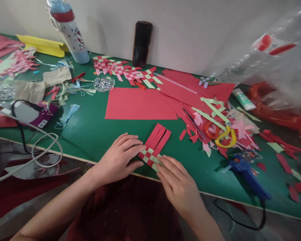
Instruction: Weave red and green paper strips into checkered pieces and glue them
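Observation:
A woven paper piece (154, 145) of red strips crossed with pale green ones lies near the front edge of the green table (90, 130). My left hand (120, 155) rests flat beside it, fingers stretched out and pressing on its left edge. My right hand (177, 182) lies at the piece's lower right corner, fingertips pinching the end of a pale green strip (158, 160). The red strips' far ends fan out loose.
A red paper sheet (140, 103) lies behind. Scissors (222, 134) and paper scraps sit to the right, a blue glue gun (245, 172) near the front right edge. Finished woven pieces (122, 70), a phone (141, 43), a bottle (70, 31) and a purple tool (43, 115) stand further back and left.

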### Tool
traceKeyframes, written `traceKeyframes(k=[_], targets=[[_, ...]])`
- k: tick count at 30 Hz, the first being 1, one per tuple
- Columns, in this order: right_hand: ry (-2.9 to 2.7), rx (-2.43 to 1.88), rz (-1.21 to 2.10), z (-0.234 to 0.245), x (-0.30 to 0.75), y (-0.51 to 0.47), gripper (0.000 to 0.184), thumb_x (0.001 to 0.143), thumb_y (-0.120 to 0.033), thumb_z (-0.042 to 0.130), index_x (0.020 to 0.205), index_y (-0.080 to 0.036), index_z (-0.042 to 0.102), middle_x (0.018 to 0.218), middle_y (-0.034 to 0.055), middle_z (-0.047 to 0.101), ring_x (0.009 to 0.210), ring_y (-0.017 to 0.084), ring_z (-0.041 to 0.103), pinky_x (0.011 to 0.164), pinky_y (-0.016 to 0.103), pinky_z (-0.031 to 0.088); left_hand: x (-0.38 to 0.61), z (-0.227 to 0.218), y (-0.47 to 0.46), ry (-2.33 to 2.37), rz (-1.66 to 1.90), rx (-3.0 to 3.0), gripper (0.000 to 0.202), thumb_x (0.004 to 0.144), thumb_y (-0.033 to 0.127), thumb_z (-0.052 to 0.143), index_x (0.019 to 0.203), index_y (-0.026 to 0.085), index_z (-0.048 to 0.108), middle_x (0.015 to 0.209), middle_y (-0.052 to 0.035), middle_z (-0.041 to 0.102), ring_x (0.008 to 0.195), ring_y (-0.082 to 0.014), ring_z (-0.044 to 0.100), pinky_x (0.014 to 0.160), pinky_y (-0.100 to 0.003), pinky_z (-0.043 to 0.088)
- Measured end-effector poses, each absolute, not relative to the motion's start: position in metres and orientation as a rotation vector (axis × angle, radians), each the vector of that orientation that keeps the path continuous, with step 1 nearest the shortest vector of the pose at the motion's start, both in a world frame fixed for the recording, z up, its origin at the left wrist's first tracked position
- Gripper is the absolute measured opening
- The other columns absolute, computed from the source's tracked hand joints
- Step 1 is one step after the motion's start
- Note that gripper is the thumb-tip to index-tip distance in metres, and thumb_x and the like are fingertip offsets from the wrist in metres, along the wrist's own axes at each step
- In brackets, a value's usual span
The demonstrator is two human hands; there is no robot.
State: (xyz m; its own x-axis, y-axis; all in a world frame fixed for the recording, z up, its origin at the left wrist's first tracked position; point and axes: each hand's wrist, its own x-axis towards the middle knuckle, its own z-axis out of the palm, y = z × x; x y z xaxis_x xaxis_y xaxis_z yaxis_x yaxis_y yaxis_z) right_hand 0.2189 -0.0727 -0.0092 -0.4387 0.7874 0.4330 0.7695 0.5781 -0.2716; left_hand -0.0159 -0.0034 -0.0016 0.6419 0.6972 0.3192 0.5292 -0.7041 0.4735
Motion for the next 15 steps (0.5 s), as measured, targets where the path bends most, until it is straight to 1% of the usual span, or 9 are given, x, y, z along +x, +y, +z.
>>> traceKeyframes(k=[2,7,12,15], targets=[[-2.288,-1.236,0.053,-0.010,0.220,-0.073,0.024,0.089,-0.009,0.059,0.110,-0.011,0.070,0.115,0.0123,0.071,0.115,0.024,0.062,0.100,0.041,0.055,-0.010,0.001,-0.002,0.918,0.649,2.530,0.037,0.091,0.031,0.065,0.124,0.019,0.057,0.123,-0.0068,0.061,0.125,-0.0247,0.048,0.111,-0.047,0.038],[-2.277,-1.263,0.062,-0.009,0.219,-0.074,0.023,0.091,-0.011,0.057,0.110,-0.011,0.070,0.115,0.0114,0.071,0.114,0.023,0.062,0.101,0.040,0.054,0.006,0.005,0.001,0.752,0.563,2.524,0.032,0.089,0.022,0.066,0.120,0.016,0.059,0.119,-0.0065,0.062,0.117,-0.0210,0.050,0.104,-0.037,0.045],[-2.245,-1.291,0.070,-0.006,0.217,-0.073,0.022,0.092,-0.013,0.055,0.107,-0.013,0.071,0.115,0.0100,0.072,0.113,0.023,0.063,0.098,0.039,0.055,0.015,0.009,0.003,0.714,0.526,2.561,0.024,0.092,0.021,0.061,0.114,0.014,0.061,0.109,-0.0077,0.064,0.099,-0.0200,0.056,0.091,-0.036,0.050],[-2.227,-1.277,0.106,-0.004,0.219,-0.073,0.022,0.092,-0.013,0.056,0.110,-0.013,0.069,0.115,0.0103,0.071,0.112,0.023,0.062,0.098,0.038,0.054,0.017,0.012,0.005,0.730,0.513,2.559,0.022,0.092,0.019,0.059,0.113,0.014,0.061,0.106,-0.0080,0.065,0.096,-0.0203,0.058,0.088,-0.037,0.051]])
